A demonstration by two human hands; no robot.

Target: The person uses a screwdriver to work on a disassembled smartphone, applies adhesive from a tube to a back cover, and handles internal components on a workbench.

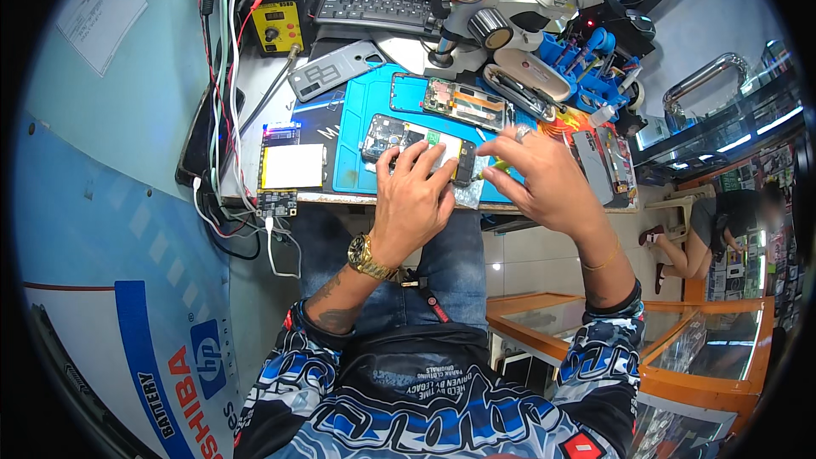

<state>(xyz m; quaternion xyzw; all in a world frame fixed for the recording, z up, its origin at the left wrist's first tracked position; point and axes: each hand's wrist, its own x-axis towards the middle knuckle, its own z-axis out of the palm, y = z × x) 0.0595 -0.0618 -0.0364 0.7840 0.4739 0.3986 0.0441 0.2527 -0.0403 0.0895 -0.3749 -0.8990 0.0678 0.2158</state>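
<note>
opened phone [411, 131] — left hand [411, 197] palm-down, fingers splayed on it; right hand [546, 178] bent, grasp unclear

Head-worn L fisheye cam looks down, fairly close, at wearer's fingers [413, 155], w/ lap [455, 255] & bench [344, 199].

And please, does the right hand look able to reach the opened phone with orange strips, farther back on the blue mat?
Probably yes: the right hand is close to the phone with orange strips, and nothing large appears between them; the left hand rests on the nearer phone.
</note>
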